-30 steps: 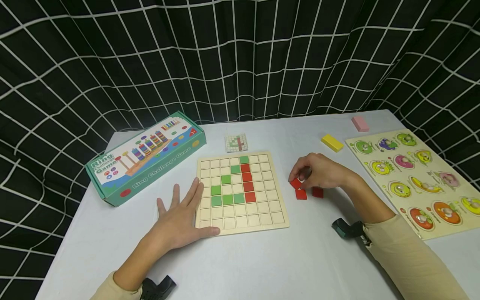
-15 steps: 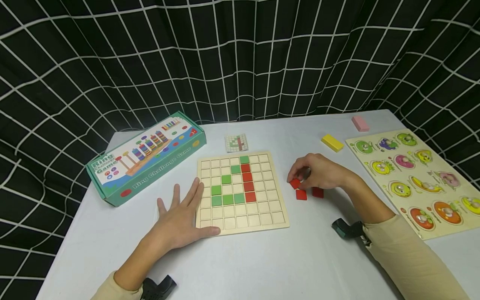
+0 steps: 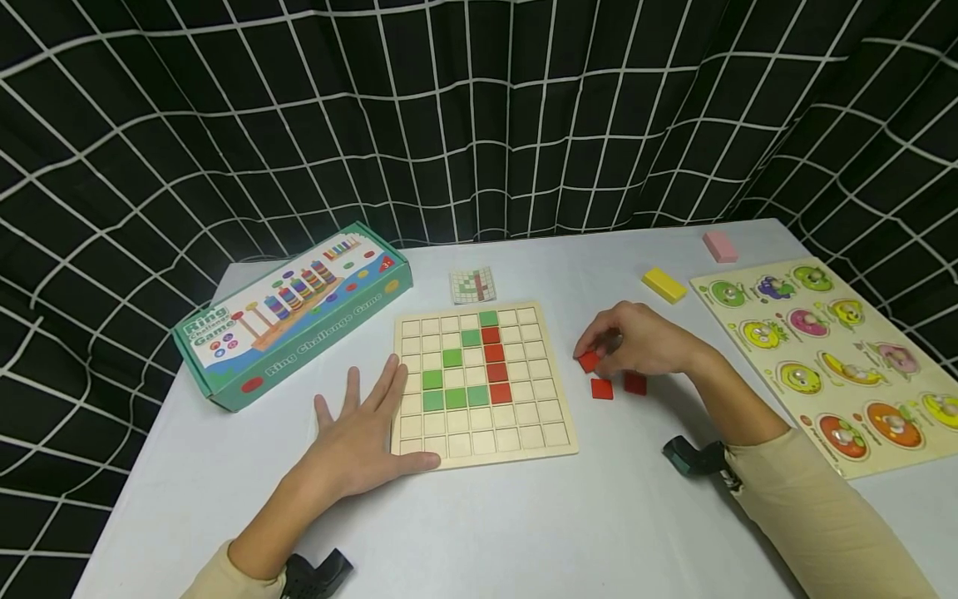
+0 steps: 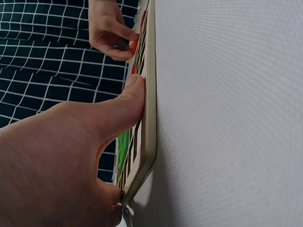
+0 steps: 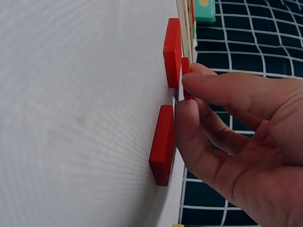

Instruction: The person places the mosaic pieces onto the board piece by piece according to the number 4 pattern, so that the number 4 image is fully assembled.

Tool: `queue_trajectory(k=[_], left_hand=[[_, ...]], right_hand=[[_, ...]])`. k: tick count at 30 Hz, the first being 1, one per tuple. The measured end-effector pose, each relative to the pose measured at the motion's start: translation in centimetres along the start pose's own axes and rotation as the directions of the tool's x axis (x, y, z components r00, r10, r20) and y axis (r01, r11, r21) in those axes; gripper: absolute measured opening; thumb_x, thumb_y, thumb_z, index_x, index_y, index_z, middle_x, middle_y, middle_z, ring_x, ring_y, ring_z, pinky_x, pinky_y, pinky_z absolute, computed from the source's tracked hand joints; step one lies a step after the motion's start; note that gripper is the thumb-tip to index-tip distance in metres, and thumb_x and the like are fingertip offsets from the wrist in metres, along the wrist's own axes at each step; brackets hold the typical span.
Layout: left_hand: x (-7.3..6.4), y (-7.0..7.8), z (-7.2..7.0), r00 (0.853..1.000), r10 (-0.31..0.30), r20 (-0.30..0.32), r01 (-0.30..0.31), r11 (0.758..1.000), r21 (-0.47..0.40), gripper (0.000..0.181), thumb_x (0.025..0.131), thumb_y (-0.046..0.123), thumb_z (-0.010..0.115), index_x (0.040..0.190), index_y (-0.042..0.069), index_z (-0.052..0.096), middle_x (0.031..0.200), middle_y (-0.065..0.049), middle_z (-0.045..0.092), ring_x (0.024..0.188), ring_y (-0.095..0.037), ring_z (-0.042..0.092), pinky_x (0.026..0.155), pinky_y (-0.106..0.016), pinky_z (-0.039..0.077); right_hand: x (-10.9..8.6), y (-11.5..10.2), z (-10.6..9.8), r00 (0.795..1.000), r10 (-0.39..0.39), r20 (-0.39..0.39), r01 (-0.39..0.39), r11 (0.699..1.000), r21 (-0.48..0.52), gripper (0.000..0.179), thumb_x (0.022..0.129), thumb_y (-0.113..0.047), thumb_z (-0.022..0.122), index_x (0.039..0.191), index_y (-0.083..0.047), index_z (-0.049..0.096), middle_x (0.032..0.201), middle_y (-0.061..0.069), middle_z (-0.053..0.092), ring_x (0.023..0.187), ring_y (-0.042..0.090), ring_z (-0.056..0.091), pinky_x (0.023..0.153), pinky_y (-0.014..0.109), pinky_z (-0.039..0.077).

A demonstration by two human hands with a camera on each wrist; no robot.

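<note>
My left hand [image 3: 352, 441] lies with spread, straight fingers along the left side of a square wooden grid board [image 3: 524, 437]. In the left wrist view, its thumb [image 4: 130, 97] rests on the board's near edge. Green tiles [image 3: 455, 398] form a stepped outline on the grid, beside a column of red tiles [image 3: 495, 353]. Right of the board, my right hand [image 3: 639, 339] pinches a small red square tile [image 3: 589, 361] between thumb and fingers, low over the table. Two more red tiles lie close by, a front tile [image 3: 602, 388] and a right-hand tile [image 3: 634, 383], partly beneath the hand.
Behind the board lies a small pattern card [image 3: 472, 286]. A green Ring Challenge Game box [image 3: 292, 312] stands at the back left. On the right are a yellow block [image 3: 663, 285], a pink block [image 3: 720, 247] and a fruit puzzle board [image 3: 823, 358]. A dark checked curtain [image 3: 479, 125] hangs behind.
The pinched red tile has shifted slightly away from the front red tile, and a gap now shows between them. My left hand stays in place on the board.
</note>
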State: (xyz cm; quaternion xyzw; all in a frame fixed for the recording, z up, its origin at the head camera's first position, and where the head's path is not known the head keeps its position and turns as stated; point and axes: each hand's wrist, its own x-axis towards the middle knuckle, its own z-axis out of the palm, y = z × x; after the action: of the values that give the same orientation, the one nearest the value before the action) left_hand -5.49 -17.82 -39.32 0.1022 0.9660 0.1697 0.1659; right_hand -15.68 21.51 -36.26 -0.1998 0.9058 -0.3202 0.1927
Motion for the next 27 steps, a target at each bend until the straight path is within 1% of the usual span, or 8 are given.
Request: queue_trajectory(k=[12,20,27], left_hand=[[0.0,0.0,0.0,1.000,0.004,0.001,-0.004,1.000,0.002,0.127,0.077,0.079,0.071,0.169,0.014,0.011,0.177,-0.003,0.000,0.157,-0.056,-0.006,0.106,-0.090,-0.004],[-0.1,0.1,-0.1,1.000,0.007,-0.005,-0.007,1.000,0.008,0.127,0.078,0.079,0.071,0.168,0.013,0.011,0.177,-0.003,0.001,0.157,-0.057,-0.005,0.107,-0.090,-0.003],[-0.1,0.1,-0.1,1.000,0.001,-0.001,-0.001,1.000,0.000,0.127,0.077,0.078,0.072,0.168,0.013,0.012,0.177,-0.003,0.000,0.157,-0.056,-0.006,0.107,-0.089,-0.004]], right_hand=[[0.1,-0.2,0.0,0.996,0.089,-0.018,-0.088,0.996,0.032,0.030,0.077,0.002,0.083,0.104,-0.012,0.082,0.095,0.004,0.074,0.089,0.024,0.060,0.071,0.030,0.053],[0.0,-0.7,0.3,0.994,0.108,-0.029,-0.107,0.994,0.039,0.028,0.079,-0.002,0.083,0.104,-0.013,0.083,0.093,0.004,0.074,0.089,0.024,0.061,0.071,0.032,0.053],[0.1,-1.6,1.0,0.992,0.125,-0.033,-0.123,0.991,0.052,0.025,0.082,-0.003,0.081,0.105,-0.012,0.083,0.094,0.005,0.075,0.087,0.024,0.061,0.069,0.032,0.053]])
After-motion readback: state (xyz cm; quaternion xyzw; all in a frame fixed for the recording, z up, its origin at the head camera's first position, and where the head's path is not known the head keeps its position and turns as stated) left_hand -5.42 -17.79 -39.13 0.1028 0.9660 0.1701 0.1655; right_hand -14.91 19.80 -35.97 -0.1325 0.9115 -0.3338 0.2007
